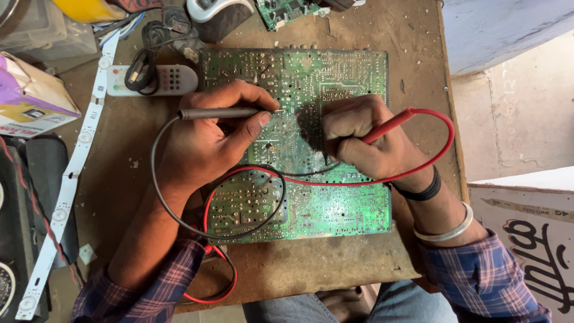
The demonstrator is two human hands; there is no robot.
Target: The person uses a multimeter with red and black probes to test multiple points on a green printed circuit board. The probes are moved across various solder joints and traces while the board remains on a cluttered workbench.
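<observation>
Green circuit board (335,203), two probes (221,112).

Electronics repair workshop: bare circuit board (299,143), LED strip (66,185), cluttered bench (412,66).

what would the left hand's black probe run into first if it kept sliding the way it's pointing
Probably the right hand. The left hand holds the black probe pointing rightward low over the green circuit board, with the right hand next in line; relative height is unclear.

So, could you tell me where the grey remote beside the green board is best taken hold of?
Probably by the bare right half of the grey remote, fingers pinching its long edges from above: it lies flat, and a coiled black cable covers its left half.
</observation>
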